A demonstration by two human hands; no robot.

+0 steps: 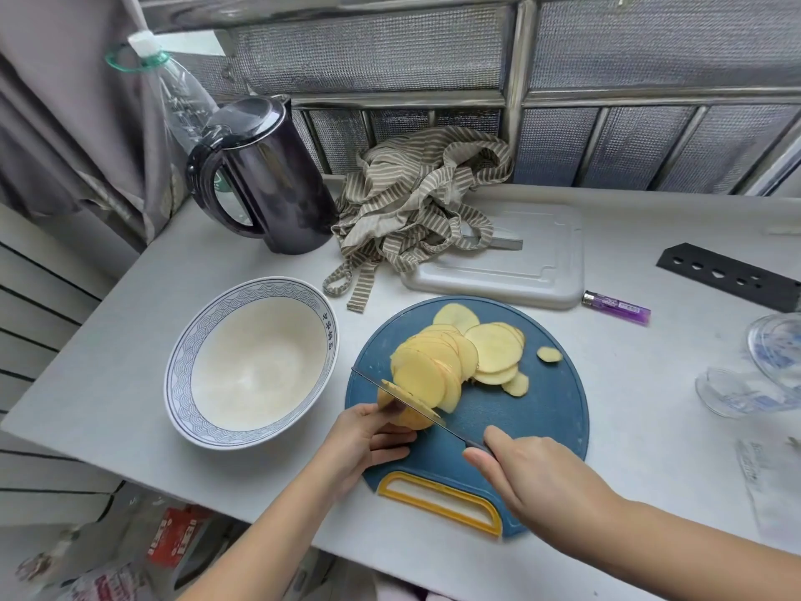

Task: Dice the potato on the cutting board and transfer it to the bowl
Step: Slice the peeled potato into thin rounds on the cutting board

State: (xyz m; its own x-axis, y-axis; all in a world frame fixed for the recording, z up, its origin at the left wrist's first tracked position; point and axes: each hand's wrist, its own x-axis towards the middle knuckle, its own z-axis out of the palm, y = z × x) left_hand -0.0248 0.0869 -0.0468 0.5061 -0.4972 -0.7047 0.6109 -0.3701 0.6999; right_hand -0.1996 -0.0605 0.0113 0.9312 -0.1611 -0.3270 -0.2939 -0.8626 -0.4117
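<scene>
Right hand (pixel 533 470): nearest the lens, fingers curled round the handle of the knife (pixel 422 410), thumb lying along its side
Left hand (pixel 368 440): fingers bent round the uncut end of the potato (pixel 414 422), pinning it to the board, fingertips tucked just behind the blade
Knife: thin blade runs on a slant from the right hand up and left, its edge down in the potato
Potato: at the left part of the cutting board (pixel 542 396), only a short stub uncut
Slices (pixel 437 366): round, pale yellow, leaning and overlapping in a row from the blade toward the far side of the board; two small end pieces lie apart to the right
Cutting board: round, dark blue, yellow handle toward the person
Bowl (pixel 177 383): white with a blue patterned rim, just left of the board, nothing in it
Counter (pixel 130 331): light grey
Behind: dark kettle (pixel 277 180), striped cloth (pixel 411 201) heaped partly over a white tray (pixel 520 275), clear plastic bottle (pixel 182 97) by the kettle
Right side: purple lighter (pixel 615 306), black strip with holes (pixel 728 275), glassware (pixel 776 344) at the edge
</scene>
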